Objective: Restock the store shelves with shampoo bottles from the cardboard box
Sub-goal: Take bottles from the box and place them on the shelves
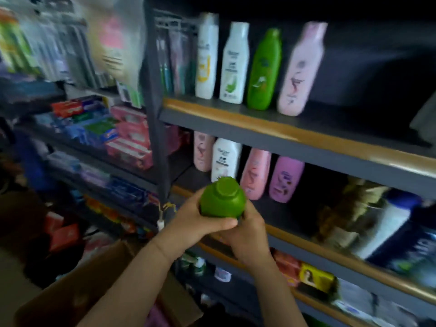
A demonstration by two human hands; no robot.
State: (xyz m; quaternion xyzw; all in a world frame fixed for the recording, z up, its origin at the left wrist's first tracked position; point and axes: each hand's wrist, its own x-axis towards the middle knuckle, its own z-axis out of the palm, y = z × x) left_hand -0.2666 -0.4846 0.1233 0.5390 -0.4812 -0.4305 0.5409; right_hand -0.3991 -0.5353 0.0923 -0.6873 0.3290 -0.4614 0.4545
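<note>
I hold a green shampoo bottle [223, 197] cap-up in front of the middle shelf [295, 234]. My left hand [191, 223] grips its side with the thumb across the front. My right hand [247, 234] holds it from below and behind. The top shelf [259, 125] carries two white bottles [233, 64], a green one [264, 72] and a pink one [298, 72]. Pink, white and purple bottles [285, 178] stand at the left of the middle shelf. The cardboard box [77, 293] sits open below my left forearm.
A dark upright post [154, 109] divides this rack from the left rack of toothpaste boxes [94, 128] and hanging toothbrushes [174, 64]. The top shelf is dark to the right of the pink bottle. A white and blue bottle [389, 227] lies further right on the middle shelf.
</note>
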